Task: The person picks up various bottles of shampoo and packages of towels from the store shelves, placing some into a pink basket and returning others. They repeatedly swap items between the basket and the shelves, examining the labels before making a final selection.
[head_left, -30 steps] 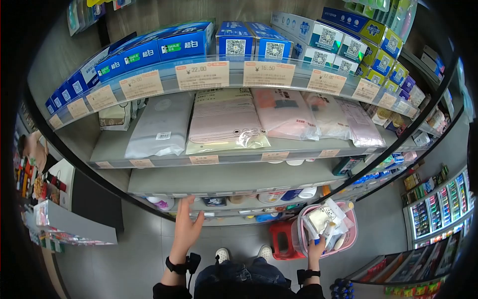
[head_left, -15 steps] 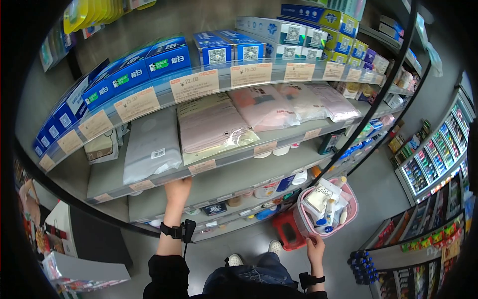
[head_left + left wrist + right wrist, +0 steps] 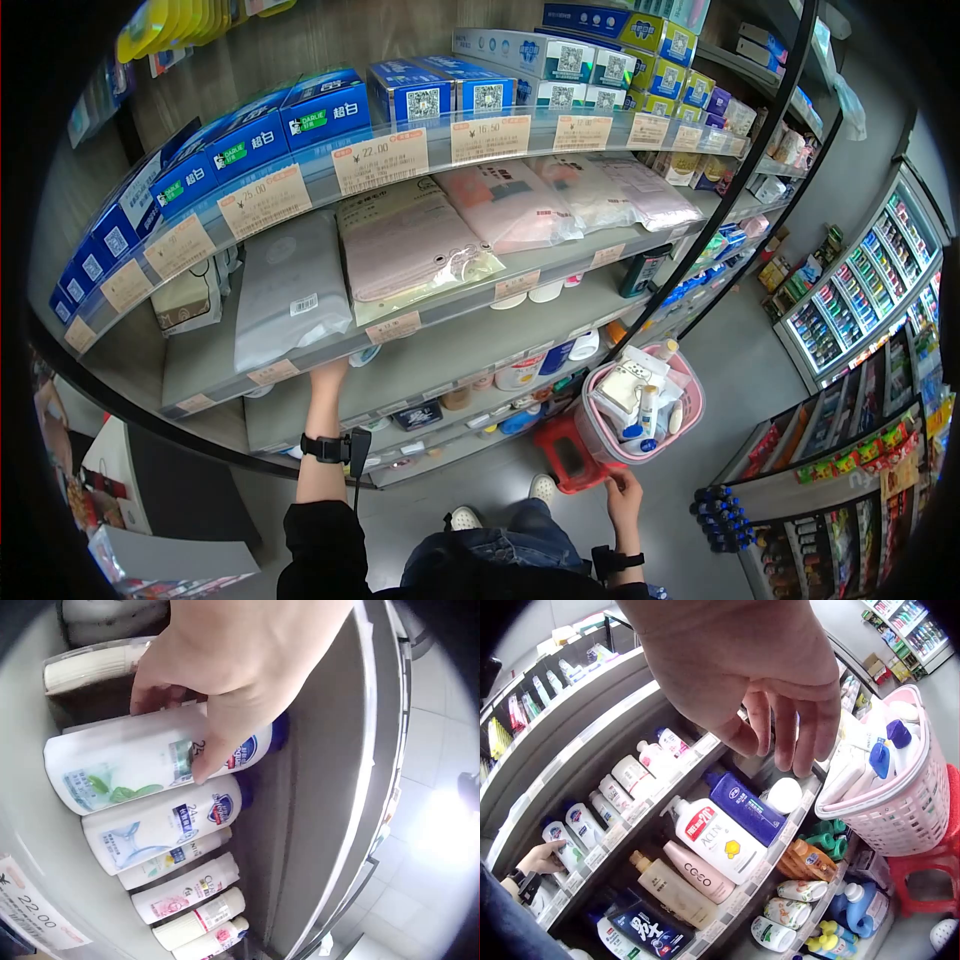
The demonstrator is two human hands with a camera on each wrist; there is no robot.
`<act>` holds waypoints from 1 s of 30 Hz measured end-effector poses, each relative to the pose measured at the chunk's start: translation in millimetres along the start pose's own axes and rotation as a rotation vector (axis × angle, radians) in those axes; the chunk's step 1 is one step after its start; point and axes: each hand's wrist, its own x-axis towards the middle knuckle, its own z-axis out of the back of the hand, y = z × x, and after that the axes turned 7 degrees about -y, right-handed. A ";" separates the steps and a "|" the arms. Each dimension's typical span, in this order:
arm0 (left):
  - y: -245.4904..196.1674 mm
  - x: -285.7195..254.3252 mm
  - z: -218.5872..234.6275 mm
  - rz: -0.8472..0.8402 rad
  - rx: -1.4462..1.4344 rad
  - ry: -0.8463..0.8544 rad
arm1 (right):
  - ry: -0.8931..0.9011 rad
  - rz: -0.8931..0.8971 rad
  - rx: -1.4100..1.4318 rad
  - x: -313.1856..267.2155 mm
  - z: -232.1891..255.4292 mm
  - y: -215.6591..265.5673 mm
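Observation:
My left hand [image 3: 232,671] grips a white body wash bottle [image 3: 120,757] with a blue cap, thumb across its label and fingers round the far side. The bottle stands in a row on the shelf, beside a second white bottle [image 3: 161,825]. In the head view the shelf above hides most of the left hand [image 3: 328,378]. The right hand [image 3: 757,682] hangs with loosely curled fingers and nothing in them. It is beside a pink basket [image 3: 885,821] holding several bottles and packs, which stands on a red stool [image 3: 922,881].
Above the left hand runs a shelf edge with price tags [image 3: 393,327], bearing packaged towels [image 3: 400,250]. Toothpaste boxes [image 3: 325,110] stand higher up. Lower shelves carry pump bottles [image 3: 720,836] and other containers. A dark post [image 3: 700,230] rises at the shelf's right end.
My left hand has gone from the open air in front of the shelves to under the towel shelf and onto a bottle. The right hand has come out of the basket to beside it.

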 end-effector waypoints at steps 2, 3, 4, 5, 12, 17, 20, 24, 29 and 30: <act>-26.8 5.5 26.6 0.145 -0.165 0.041 | 0.003 0.005 0.010 1.0 -3.4 1.2; -43.0 7.2 39.8 0.289 -0.331 0.082 | 0.017 0.007 0.027 2.3 -5.2 2.7; -56.0 5.3 50.8 0.291 -0.330 0.082 | 0.032 0.009 0.043 3.7 -6.8 7.1; -68.3 0.3 61.3 0.395 -0.503 0.054 | 0.034 0.011 0.041 5.2 -7.8 12.6; -121.9 -36.9 98.3 0.035 -0.430 0.094 | 0.250 0.017 0.179 33.2 -31.1 50.1; -157.7 -51.6 101.5 -0.068 -0.352 0.080 | 0.528 0.241 0.166 58.0 -51.0 108.6; -192.6 -46.3 109.8 -0.286 -0.337 -0.021 | 0.682 0.458 0.191 65.2 -43.9 167.6; -246.9 -36.4 110.4 -0.358 -0.573 0.132 | 0.679 0.655 0.366 70.3 -33.6 206.0; -288.5 -55.5 70.8 -0.291 -0.784 0.489 | 0.658 0.897 0.313 96.5 -8.4 195.0; -297.0 -59.6 64.6 -0.306 -0.771 0.609 | 0.666 0.863 0.352 100.3 -3.4 195.1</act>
